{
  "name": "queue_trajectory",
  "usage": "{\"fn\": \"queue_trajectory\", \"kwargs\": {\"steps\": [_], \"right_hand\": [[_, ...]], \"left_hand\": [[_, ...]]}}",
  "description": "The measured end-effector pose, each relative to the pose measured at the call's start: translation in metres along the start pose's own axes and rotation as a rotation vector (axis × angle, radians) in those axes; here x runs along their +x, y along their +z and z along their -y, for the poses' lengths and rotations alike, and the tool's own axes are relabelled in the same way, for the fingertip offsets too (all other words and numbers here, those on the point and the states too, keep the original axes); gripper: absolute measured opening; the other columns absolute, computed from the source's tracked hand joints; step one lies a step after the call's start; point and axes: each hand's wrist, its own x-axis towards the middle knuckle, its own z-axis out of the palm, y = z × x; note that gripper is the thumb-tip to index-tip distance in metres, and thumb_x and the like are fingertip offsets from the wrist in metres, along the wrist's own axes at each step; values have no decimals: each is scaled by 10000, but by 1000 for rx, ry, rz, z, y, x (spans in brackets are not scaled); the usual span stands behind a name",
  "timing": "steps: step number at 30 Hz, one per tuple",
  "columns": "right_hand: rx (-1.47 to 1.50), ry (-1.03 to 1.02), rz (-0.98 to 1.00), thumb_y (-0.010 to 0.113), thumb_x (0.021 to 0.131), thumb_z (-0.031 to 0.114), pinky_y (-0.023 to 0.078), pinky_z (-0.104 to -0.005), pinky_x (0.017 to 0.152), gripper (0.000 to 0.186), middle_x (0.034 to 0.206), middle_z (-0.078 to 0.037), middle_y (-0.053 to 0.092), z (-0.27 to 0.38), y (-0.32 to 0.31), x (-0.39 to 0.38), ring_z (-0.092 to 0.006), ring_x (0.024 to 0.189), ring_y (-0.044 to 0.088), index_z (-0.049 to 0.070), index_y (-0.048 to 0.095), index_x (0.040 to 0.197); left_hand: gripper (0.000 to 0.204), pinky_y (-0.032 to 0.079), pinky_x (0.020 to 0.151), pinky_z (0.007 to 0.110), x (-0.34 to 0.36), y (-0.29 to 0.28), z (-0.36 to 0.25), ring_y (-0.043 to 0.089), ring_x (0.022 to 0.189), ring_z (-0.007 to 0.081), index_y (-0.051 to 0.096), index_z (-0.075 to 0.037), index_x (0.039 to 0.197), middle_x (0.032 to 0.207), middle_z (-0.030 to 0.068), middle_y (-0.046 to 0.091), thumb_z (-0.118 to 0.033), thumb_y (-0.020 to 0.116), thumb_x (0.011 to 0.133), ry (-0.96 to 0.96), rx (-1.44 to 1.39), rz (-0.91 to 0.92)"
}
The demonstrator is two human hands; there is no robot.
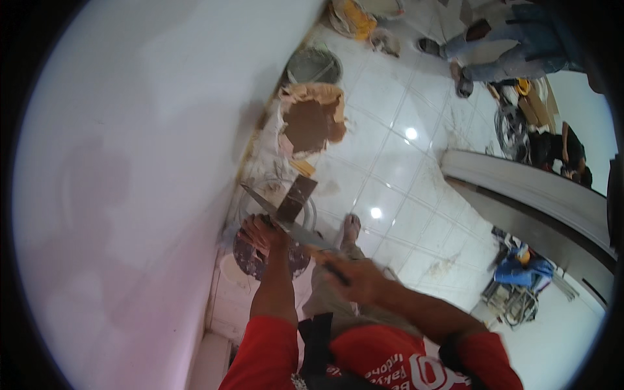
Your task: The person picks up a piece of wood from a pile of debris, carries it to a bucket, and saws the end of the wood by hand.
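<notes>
My right hand (357,279) is wrapped round the handle of a handsaw (305,237). Its long blade slants up and left, ending in a narrow tip beside the wall. The blade lies across a flat brown board (298,197), whose far end sticks out beyond it. On the near side of the blade, my left hand (261,234) presses down with bent fingers and grips the board's near part, which it mostly hides. Below the left hand is a dark, stained round bucket or drum (246,260). A round, clear-rimmed tub (312,211) shows behind the board.
The white wall (130,195) runs close along my left. Ahead stand an open sack of brown powder (309,127) and a grey bucket (314,67). One bare foot (351,227) stands on white tiles. Another person's legs (494,58) are at far right, near piled gear and a doorway.
</notes>
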Motion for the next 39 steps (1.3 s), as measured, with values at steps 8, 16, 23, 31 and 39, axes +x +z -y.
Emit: {"fn": "queue_trajectory", "kwargs": {"steps": [8, 16, 23, 31, 39], "right_hand": [[50, 147, 142, 698, 927, 260, 617, -416, 832, 660, 1073, -227, 731, 29, -71, -126, -394, 883, 747, 53, 440, 1498], [24, 41, -6, 566, 995, 381, 533, -537, 692, 598, 928, -244, 685, 9, 12, 12, -444, 746, 675, 94, 431, 1502], [62, 146, 122, 599, 982, 347, 567, -484, 859, 622, 1049, -249, 695, 5, -56, -144, -423, 948, 704, 92, 419, 1520], [37, 49, 89, 623, 972, 324, 552, -475, 662, 662, 954, -187, 697, -14, 27, 13, -387, 776, 694, 127, 373, 1553], [81, 121, 166, 601, 987, 333, 572, -450, 762, 676, 1039, -221, 706, -5, -55, -126, -379, 921, 712, 87, 336, 1558]], "left_hand": [[446, 141, 1192, 678, -3, 8, 23, 404, 1397, 419, 533, -54, 1255, 1339, 169, 558, -396, 588, 974, -40, 6, -107], [426, 199, 1174, 645, 12, 6, 11, 439, 1363, 403, 557, -76, 1201, 1322, 167, 570, -425, 603, 962, -63, 146, 189], [447, 321, 1030, 613, 5, 1, 1, 544, 1154, 405, 617, -50, 1063, 1121, 179, 624, -483, 529, 1001, -2, 90, -93], [402, 131, 1203, 671, -1, 25, 25, 413, 1402, 395, 573, -79, 1196, 1343, 158, 558, -418, 576, 981, 58, 22, -176], [418, 120, 1198, 675, 4, 1, 12, 383, 1421, 396, 570, -59, 1189, 1353, 159, 548, -415, 594, 972, -66, -20, -65]]}}
